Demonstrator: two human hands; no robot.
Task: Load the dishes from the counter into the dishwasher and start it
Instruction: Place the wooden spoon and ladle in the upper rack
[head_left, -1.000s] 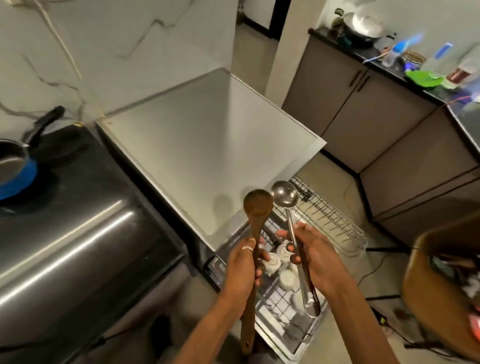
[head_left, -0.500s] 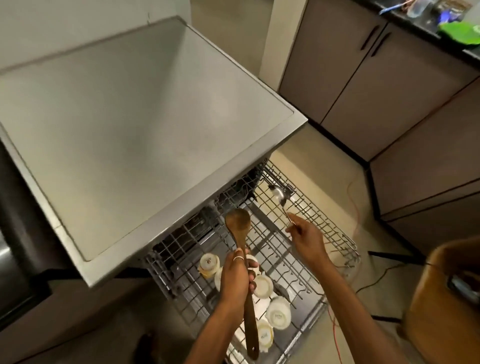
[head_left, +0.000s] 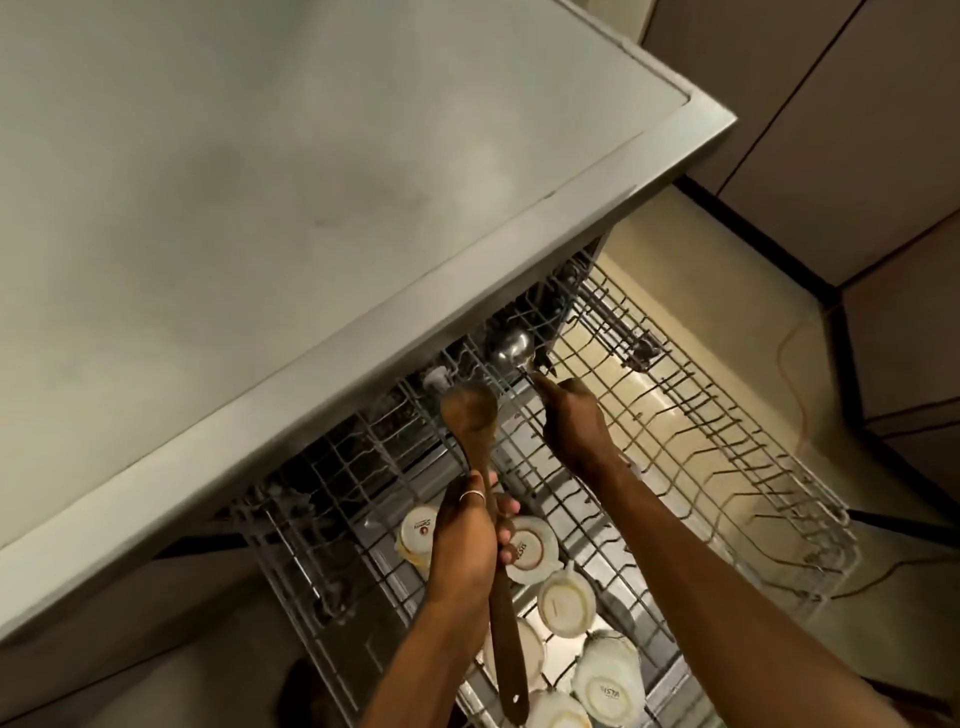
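The steel ladle (head_left: 511, 347) lies at the far end of the pulled-out wire rack (head_left: 727, 467), its round polished bowl tucked just under the front edge of the dishwasher top (head_left: 291, 197). The right hand (head_left: 574, 423) reaches in from 5 o'clock and pinches the ladle's thin handle just below the bowl; its fingers are closed on the handle, which is mostly hidden under the hand.

Just to 7 o'clock of the ladle, the wooden spoon (head_left: 470, 410) stands above the rack, bowl end up toward 12 o'clock, its long flat handle running down toward 6 o'clock. The left hand (head_left: 467, 540), with a ring on one finger, is wrapped around the middle of that handle, fingers clamped shut on it. The spoon is dark brown, smooth, with an oval bowl.

The rack is grey wire with rows of upright tines, bare on its right half. The overhanging metal top is flat, brushed and grey, and blocks the view of the rack's back part. Under the hands, in a lower rack, sit several round white cups (head_left: 566, 603), upside down, some with printed marks on their bases. Brown cabinets (head_left: 831, 130) stand at 2 o'clock, with pale floor below.
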